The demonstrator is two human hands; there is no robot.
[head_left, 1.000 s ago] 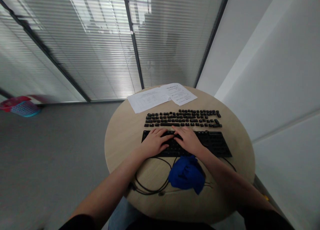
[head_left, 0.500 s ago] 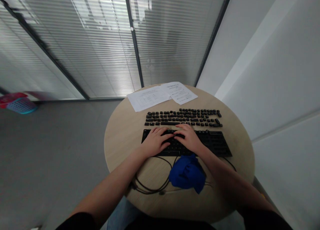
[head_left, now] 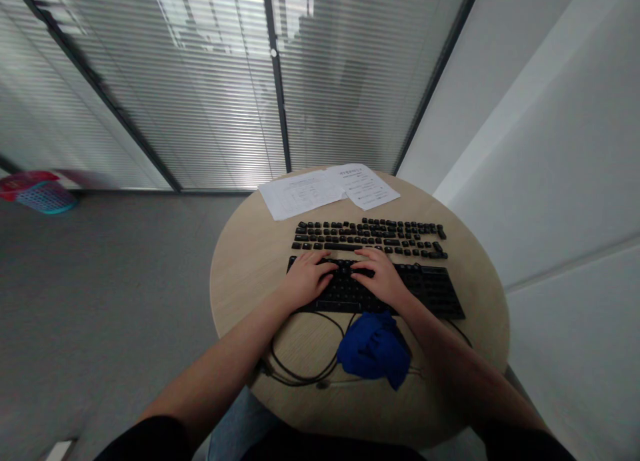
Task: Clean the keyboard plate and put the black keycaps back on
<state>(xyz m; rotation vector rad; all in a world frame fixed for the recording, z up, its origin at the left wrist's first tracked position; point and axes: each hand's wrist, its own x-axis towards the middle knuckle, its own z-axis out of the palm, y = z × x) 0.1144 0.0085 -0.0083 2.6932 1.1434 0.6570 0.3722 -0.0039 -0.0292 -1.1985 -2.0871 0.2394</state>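
Note:
A black keyboard (head_left: 430,291) lies across the middle of a round wooden table (head_left: 245,261). Both my hands rest on its left half. My left hand (head_left: 305,282) lies flat on the keys with its fingers stretched forward. My right hand (head_left: 381,277) sits beside it, fingertips drawn together and pointing left onto the keys; what they pinch is too small to make out. Just behind the keyboard, loose black keycaps (head_left: 370,236) are laid out in rows on the table.
A crumpled blue cloth (head_left: 374,351) and a looped black cable (head_left: 300,374) lie near the table's front edge. Two printed sheets (head_left: 305,193) lie at the back. Beyond are a glass partition with blinds, a white wall at right, and a pink-and-blue basket (head_left: 40,194) on the floor.
The view has shifted slightly. My right hand's fingertips have drawn back a little from the keyboard's far edge onto the keys. My left hand stays about where it was.

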